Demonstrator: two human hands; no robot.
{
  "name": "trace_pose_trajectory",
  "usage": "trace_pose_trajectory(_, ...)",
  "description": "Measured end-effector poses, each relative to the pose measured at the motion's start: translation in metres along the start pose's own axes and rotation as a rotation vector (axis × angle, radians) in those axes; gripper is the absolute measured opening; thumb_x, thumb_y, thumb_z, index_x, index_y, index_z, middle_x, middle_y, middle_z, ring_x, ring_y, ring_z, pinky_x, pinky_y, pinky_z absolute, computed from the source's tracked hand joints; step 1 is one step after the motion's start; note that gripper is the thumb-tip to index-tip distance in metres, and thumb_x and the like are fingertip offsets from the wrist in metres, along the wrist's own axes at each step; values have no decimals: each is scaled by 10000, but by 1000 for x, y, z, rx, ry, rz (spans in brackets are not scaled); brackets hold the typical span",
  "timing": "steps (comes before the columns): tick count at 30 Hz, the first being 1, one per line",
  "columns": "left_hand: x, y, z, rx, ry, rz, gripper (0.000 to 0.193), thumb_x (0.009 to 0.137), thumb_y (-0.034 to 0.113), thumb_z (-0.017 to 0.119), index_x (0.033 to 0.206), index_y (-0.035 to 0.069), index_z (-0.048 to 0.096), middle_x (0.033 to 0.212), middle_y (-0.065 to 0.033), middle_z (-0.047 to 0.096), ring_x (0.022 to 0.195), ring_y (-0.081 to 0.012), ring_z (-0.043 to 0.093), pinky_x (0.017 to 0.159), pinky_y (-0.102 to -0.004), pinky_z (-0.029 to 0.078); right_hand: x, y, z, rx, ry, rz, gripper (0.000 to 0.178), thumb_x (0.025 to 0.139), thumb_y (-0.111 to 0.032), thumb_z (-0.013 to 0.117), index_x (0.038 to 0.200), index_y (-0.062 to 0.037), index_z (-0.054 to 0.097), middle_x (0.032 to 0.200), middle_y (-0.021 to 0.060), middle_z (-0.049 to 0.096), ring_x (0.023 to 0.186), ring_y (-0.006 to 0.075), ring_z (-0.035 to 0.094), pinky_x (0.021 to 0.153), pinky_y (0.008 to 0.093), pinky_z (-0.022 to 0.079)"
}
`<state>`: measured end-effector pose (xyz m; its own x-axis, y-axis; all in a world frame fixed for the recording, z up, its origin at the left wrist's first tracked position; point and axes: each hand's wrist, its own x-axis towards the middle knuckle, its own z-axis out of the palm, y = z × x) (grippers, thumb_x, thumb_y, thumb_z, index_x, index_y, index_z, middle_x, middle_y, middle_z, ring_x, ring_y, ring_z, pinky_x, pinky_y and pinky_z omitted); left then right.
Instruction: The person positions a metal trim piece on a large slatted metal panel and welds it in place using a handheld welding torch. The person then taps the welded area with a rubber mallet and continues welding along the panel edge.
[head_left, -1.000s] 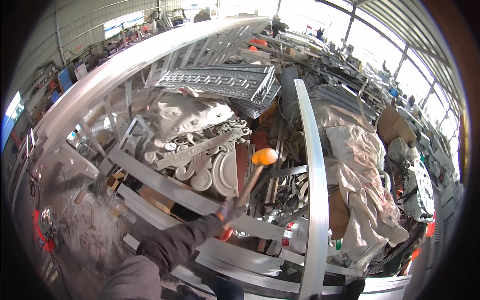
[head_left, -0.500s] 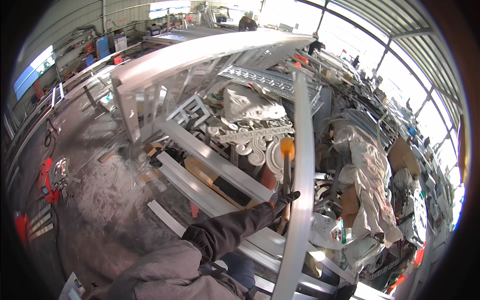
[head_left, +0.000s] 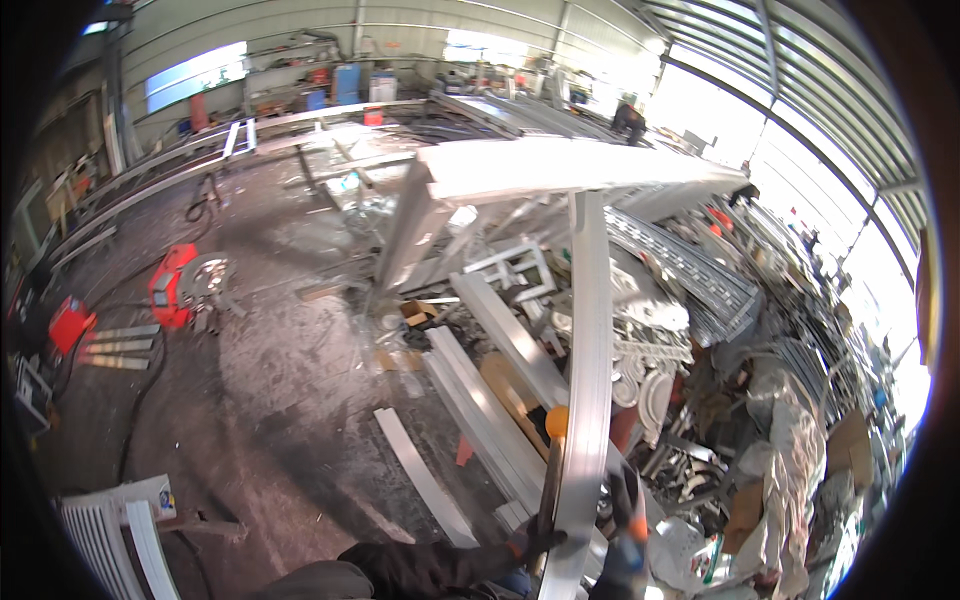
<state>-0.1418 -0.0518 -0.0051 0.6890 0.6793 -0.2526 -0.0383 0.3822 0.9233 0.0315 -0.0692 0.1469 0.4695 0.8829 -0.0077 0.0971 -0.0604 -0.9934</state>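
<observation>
Head view shows a metal workshop with a long pale metal bar point(head_left: 585, 400) standing almost upright in the lower middle of the picture. It runs from the bottom edge up to a wide pale beam point(head_left: 560, 170) that lies across its top end.

The left hand point(head_left: 533, 542), in a dark glove with a dark sleeve behind it, is at the left edge of the bar, low down. Its fingers are closed around a thin tool handle point(head_left: 551, 480) that runs up along the bar. The handle ends in an orange round head point(head_left: 556, 421), which sits just beside the left edge of the bar, touching it or nearly so; I cannot tell which.

The right hand point(head_left: 624, 520), also in a dark glove with some orange on it, is on the right side of the bar, near the bottom. Its fingers are raised and rest against the bar's edge, but how they are held is blurred, so I cannot tell if they grip.

Left of the bar, several more pale metal profiles point(head_left: 480, 400) lie slanted on the grey concrete floor point(head_left: 270, 400). Right of the bar is a heap of ornate cast metal parts point(head_left: 650, 350). Far to the left stands a red machine point(head_left: 175, 285). A white plastic chair point(head_left: 110, 520) is at the lower left.
</observation>
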Motion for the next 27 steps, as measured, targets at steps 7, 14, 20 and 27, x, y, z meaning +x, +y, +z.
trace_pose_trajectory(7, -34, 43, -68, -762, 380, 214, 515, 907, 245, 821, 1313, 76, 552, 1073, -74, 695, 921, -197, 692, 751, -345, 572, 130, -24, 187, -42, -271, -113, 371, 983, -376, 709, 1126, -35, 674, 871, -10, 665, 696, 93, 593, 607, 271, 477)
trace_pose_trajectory(14, -79, 161, -254, -628, 718, 390, 287, 893, -7, 750, 1090, 50, 549, 991, -78, 662, 933, -216, 715, 773, -362, 638, 49, 63, 199, -234, -554, -57, 459, 931, -305, 731, 1250, 12, 640, 999, 33, 700, 883, 144, 648, 771, 326, 544)
trace_pose_trajectory(20, -162, 265, -275, -578, 937, 690, 226, 874, 50, 772, 964, 85, 568, 863, -8, 611, 772, -119, 633, 652, -304, 536, 65, 95, 217, -329, -881, -118, 401, 897, -157, 692, 1266, -8, 649, 1068, 103, 748, 970, 216, 695, 848, 361, 553)
trace_pose_trajectory(27, -192, 303, -270, -356, 1116, 773, 201, 873, 20, 760, 922, 63, 570, 850, 17, 607, 787, -73, 599, 686, -259, 509, 101, 146, 266, -26, -1171, 133, 439, 937, -155, 695, 1353, -33, 622, 1151, 11, 702, 1029, 128, 628, 889, 312, 527)
